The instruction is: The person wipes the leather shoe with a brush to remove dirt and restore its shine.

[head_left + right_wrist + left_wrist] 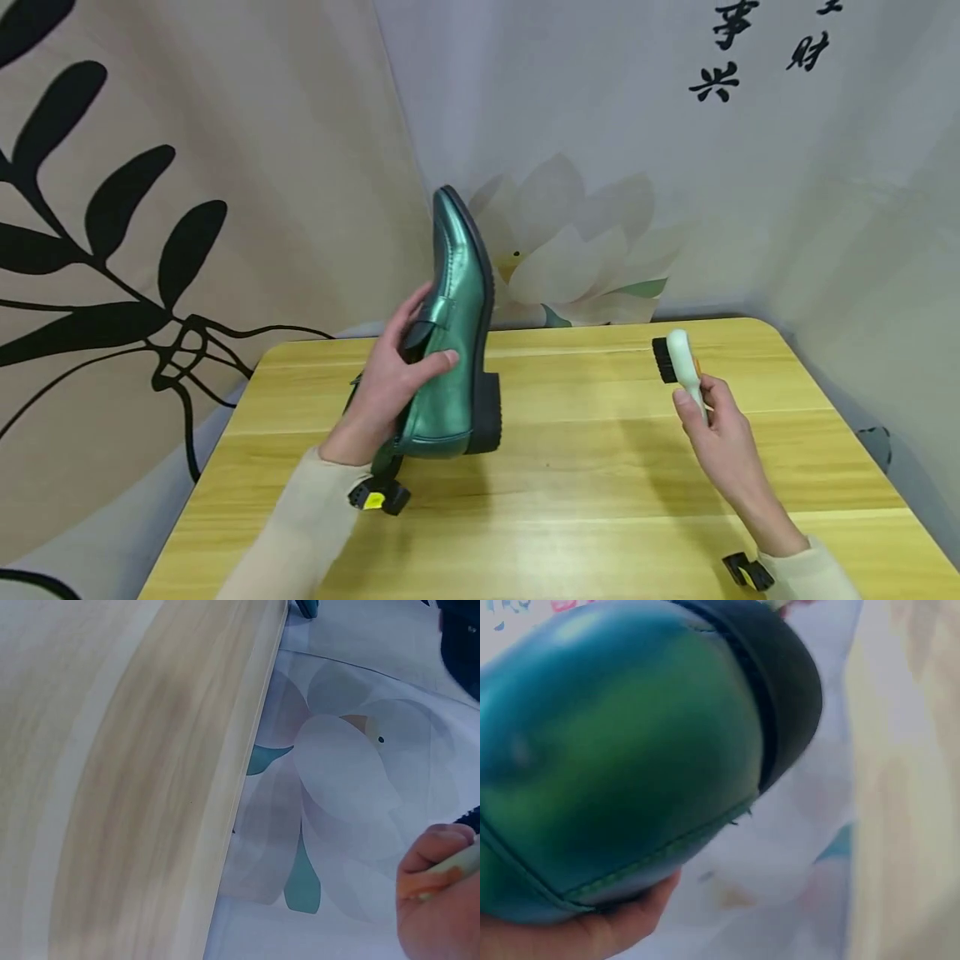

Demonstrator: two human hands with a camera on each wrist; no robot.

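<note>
A shiny green leather shoe (pixel 453 350) with a black sole and heel stands toe-up above the table, its sole facing right. My left hand (pixel 393 367) grips it around the opening, thumb across the side. In the left wrist view, the green heel part (pixel 622 742) fills much of the picture, with fingers beneath it. On the right, my right hand (pixel 720 437) holds a small brush by its pale green handle (pixel 684 358), thumb and fingers around it. The brush's black bristles (pixel 663 360) face left, toward the shoe but well apart from it.
A wooden table (pixel 570 475) spreads below both hands, with its far edge near the back curtain. The white curtain (pixel 585 100) bears a flower print and black characters; the left one shows black leaves (pixel 127 200). Wrist cameras (pixel 378 496) are strapped on both wrists.
</note>
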